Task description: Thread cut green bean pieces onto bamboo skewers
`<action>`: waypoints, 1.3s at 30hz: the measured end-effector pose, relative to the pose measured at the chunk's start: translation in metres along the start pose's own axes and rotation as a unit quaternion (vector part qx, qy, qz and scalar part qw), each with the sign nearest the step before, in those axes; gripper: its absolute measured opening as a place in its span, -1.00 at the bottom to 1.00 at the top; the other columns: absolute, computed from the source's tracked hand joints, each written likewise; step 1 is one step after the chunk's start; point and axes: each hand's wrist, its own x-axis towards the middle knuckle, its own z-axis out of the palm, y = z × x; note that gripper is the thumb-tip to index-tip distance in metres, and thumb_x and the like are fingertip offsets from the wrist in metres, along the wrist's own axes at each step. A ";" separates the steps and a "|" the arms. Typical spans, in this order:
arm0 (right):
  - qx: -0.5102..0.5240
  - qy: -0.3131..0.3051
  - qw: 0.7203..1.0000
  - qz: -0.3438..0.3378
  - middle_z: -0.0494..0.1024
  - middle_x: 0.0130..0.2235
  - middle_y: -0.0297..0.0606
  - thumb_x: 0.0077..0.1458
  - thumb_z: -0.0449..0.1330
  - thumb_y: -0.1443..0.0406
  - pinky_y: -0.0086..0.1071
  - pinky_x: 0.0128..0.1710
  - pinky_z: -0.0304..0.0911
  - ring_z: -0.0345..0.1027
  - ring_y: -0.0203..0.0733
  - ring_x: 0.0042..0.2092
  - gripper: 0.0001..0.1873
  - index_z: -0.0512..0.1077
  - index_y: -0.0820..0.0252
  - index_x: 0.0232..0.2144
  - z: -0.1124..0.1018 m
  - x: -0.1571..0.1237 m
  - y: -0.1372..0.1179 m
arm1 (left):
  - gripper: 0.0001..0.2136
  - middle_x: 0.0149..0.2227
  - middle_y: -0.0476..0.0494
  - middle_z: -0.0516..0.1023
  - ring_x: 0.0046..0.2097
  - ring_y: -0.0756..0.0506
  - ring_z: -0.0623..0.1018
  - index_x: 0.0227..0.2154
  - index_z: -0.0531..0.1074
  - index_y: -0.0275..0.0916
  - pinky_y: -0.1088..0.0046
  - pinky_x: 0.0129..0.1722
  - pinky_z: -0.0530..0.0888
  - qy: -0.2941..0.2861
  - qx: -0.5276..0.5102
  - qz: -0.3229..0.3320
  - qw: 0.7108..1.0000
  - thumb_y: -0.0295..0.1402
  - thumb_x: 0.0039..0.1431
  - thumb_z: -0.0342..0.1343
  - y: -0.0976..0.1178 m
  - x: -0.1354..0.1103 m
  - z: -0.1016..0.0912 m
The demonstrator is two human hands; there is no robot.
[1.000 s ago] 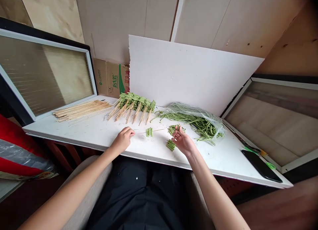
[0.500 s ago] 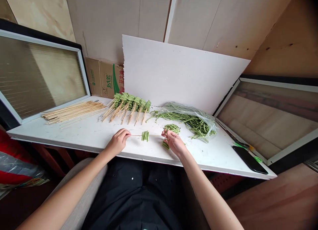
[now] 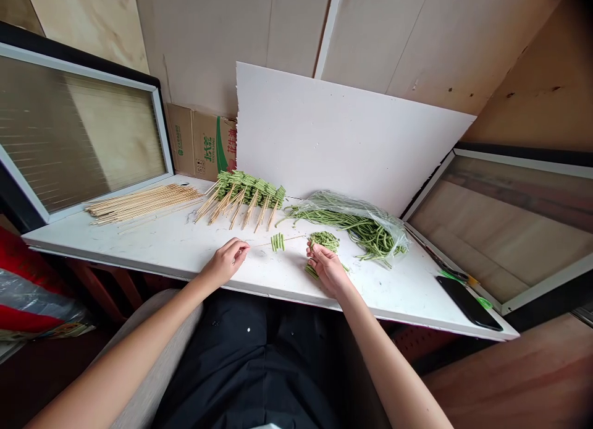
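Observation:
My left hand (image 3: 226, 261) pinches one end of a thin bamboo skewer (image 3: 295, 237), which tilts up to the right above the table. Several short green bean pieces (image 3: 277, 242) sit side by side across its middle. Close to the skewer's free tip, my right hand (image 3: 327, 265) is closed, thumb against fingers; what they hold, if anything, is too small to make out. Behind and beneath this hand lies a pile of cut bean pieces (image 3: 325, 238), partly hidden by it.
Loose bamboo skewers (image 3: 143, 201) lie at the left. Filled bean skewers (image 3: 252, 191) are stacked at the back, before a cardboard box (image 3: 204, 141). Long beans (image 3: 370, 231) spill from a clear plastic bag (image 3: 347, 203). Scissors (image 3: 451, 269) and a black phone (image 3: 469, 302) lie at the right.
The skewer has gone from nearly level to tilted, its right end rising and now apart from my right fingertips. Both hands stay almost in place; the whole view has shifted slightly.

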 end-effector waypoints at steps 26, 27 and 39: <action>-0.023 0.037 0.999 -0.013 0.57 -0.24 -0.26 0.01 0.49 -0.07 -0.32 -0.18 0.32 0.40 -0.14 -0.15 -0.63 0.64 0.04 -0.32 0.002 0.000 0.002 | -0.88 -0.25 -0.12 0.49 -0.33 -0.04 0.47 -0.14 0.45 -0.21 0.41 -0.25 0.44 -0.013 0.016 0.031 0.999 -0.41 0.47 0.00 0.005 0.000 -0.003; -0.023 0.040 0.999 -0.013 0.58 -0.24 -0.26 0.00 0.50 -0.07 -0.32 -0.18 0.32 0.41 -0.14 -0.16 -0.62 0.64 0.04 -0.32 0.003 0.000 0.002 | -0.88 -0.25 -0.12 0.49 -0.33 -0.04 0.47 -0.14 0.45 -0.21 0.41 -0.25 0.44 -0.013 0.016 0.030 0.999 -0.41 0.47 0.00 0.005 0.000 -0.003; -0.054 0.117 0.990 -0.053 0.58 -0.37 -0.27 -0.12 0.53 -0.04 -0.24 -0.17 0.36 0.44 -0.11 -0.20 -0.64 0.68 0.04 -0.38 0.007 0.005 0.008 | -0.86 -0.23 -0.12 0.53 -0.27 -0.05 0.53 -0.13 0.46 -0.19 0.39 -0.18 0.48 -0.019 0.018 0.047 0.999 -0.44 0.47 -0.01 0.007 -0.002 -0.004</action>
